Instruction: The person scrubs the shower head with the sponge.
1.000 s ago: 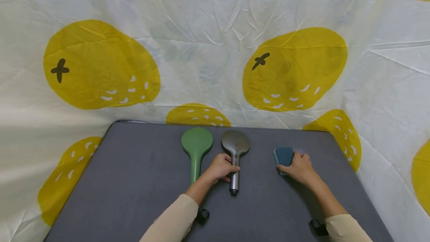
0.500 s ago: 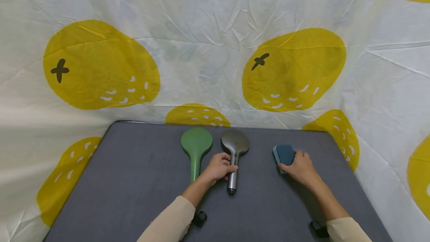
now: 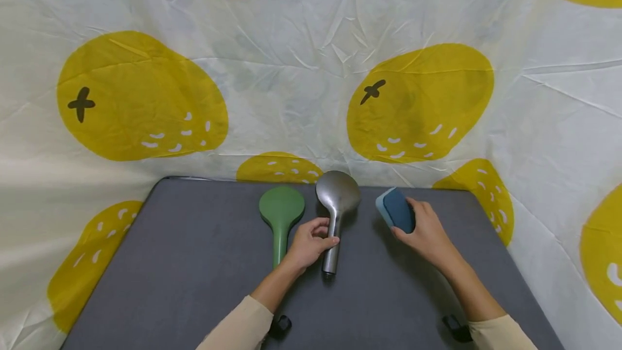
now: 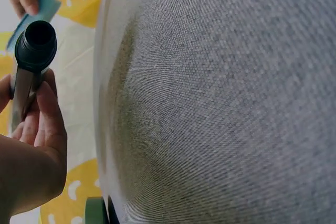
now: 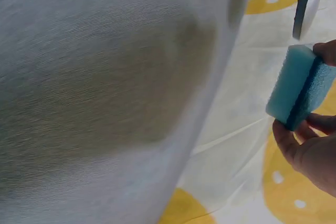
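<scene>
My left hand (image 3: 308, 246) grips the handle of a dark silver shower head (image 3: 337, 192), which is raised off the table with its round head pointing away. In the left wrist view the threaded end of the shower head (image 4: 39, 40) faces the camera. My right hand (image 3: 430, 234) pinches a blue scrubbing sponge (image 3: 399, 210) above the table, to the right of the shower head. The sponge (image 5: 295, 87) has a light blue foam layer and a darker scouring layer. Thumb and fingertips hold it by opposite edges.
A green shower head (image 3: 281, 207) lies on the grey table (image 3: 194, 263), left of the silver one, its handle partly behind my left forearm. Behind the table hangs a white cloth (image 3: 291, 91) printed with yellow fruit shapes. Black straps sit near both sleeves.
Both hands have risen from the table. My left hand has lifted the silver shower head. My right hand has lifted the sponge, tilted it and brought it left, closer to the shower head.
</scene>
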### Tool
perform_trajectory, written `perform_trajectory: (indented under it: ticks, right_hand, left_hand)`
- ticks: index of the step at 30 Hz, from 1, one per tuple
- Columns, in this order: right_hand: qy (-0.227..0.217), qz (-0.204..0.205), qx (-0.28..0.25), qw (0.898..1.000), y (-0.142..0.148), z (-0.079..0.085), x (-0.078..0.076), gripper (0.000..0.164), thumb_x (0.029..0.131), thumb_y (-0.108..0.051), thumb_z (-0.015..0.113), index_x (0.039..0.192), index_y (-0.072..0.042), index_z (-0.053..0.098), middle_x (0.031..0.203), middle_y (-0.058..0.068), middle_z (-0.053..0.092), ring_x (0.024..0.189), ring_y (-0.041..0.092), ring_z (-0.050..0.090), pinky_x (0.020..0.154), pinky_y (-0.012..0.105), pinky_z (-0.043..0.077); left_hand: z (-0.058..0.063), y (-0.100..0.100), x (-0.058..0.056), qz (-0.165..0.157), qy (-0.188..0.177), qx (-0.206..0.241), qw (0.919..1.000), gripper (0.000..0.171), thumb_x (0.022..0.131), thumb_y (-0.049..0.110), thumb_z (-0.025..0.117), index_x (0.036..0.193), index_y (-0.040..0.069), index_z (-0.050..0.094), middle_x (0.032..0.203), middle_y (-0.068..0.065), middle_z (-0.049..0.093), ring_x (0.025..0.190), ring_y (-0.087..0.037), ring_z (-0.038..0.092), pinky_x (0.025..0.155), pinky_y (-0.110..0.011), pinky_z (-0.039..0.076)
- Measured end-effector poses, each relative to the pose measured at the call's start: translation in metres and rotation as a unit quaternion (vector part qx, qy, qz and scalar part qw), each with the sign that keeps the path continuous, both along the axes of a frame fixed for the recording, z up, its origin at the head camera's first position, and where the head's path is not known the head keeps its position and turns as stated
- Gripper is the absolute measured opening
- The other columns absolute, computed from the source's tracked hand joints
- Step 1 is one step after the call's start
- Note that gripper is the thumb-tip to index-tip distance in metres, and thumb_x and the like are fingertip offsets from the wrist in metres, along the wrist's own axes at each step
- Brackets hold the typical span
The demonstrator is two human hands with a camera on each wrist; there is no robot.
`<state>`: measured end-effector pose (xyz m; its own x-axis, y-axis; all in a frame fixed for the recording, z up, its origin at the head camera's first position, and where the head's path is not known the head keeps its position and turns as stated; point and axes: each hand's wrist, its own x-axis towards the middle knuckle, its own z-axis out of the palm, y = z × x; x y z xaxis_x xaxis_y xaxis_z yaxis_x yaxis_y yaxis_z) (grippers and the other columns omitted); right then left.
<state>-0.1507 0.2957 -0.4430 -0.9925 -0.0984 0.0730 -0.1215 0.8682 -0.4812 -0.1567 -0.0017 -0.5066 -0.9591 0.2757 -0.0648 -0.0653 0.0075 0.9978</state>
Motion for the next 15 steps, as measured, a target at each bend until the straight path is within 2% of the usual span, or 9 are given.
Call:
perform_trajectory:
  ticks: [3, 6, 11, 15]
  right_hand:
    - [0.041, 0.022, -0.006, 0.999, -0.010, 0.010, 0.001, 0.084, 0.086, -0.020, 0.082, 0.151, 0.010, 0.037, 0.141, 0.035, 0.044, 0.120, 0.049, 0.049, 0.096, 0.066, 0.047]
    - [0.098, 0.055, -0.009, 0.994, -0.019, 0.017, 0.001, 0.083, 0.084, -0.014, 0.084, 0.151, 0.008, 0.040, 0.140, 0.032, 0.046, 0.121, 0.048, 0.048, 0.097, 0.066, 0.047]
    - [0.205, 0.117, 0.003, 0.972, -0.034, 0.026, 0.003, 0.086, 0.077, -0.006, 0.088, 0.149, 0.010, 0.044, 0.139, 0.031, 0.048, 0.121, 0.047, 0.048, 0.097, 0.062, 0.047]
    - [0.261, 0.153, 0.014, 0.953, -0.043, 0.035, 0.004, 0.087, 0.073, -0.003, 0.089, 0.148, 0.010, 0.046, 0.140, 0.030, 0.050, 0.121, 0.046, 0.048, 0.098, 0.059, 0.046]
  left_hand:
    - [0.001, -0.003, 0.001, -0.005, 0.011, 0.020, 0.9997, 0.048, 0.087, 0.003, 0.081, 0.133, 0.002, 0.066, 0.108, -0.022, 0.075, 0.072, -0.007, 0.067, 0.066, -0.020, 0.054]
    - [0.004, -0.006, 0.002, -0.005, 0.034, 0.032, 0.9989, 0.051, 0.087, 0.002, 0.081, 0.136, 0.001, 0.065, 0.113, -0.025, 0.074, 0.075, -0.007, 0.069, 0.069, -0.020, 0.056]
    - [0.009, -0.008, 0.006, 0.008, 0.056, 0.035, 0.9978, 0.057, 0.087, -0.001, 0.080, 0.140, -0.002, 0.061, 0.119, -0.027, 0.072, 0.078, -0.005, 0.069, 0.073, -0.017, 0.056]
    - [0.012, -0.009, 0.008, 0.027, 0.077, 0.025, 0.9964, 0.058, 0.086, -0.001, 0.081, 0.140, -0.002, 0.062, 0.119, -0.026, 0.073, 0.080, -0.008, 0.070, 0.073, -0.017, 0.056]
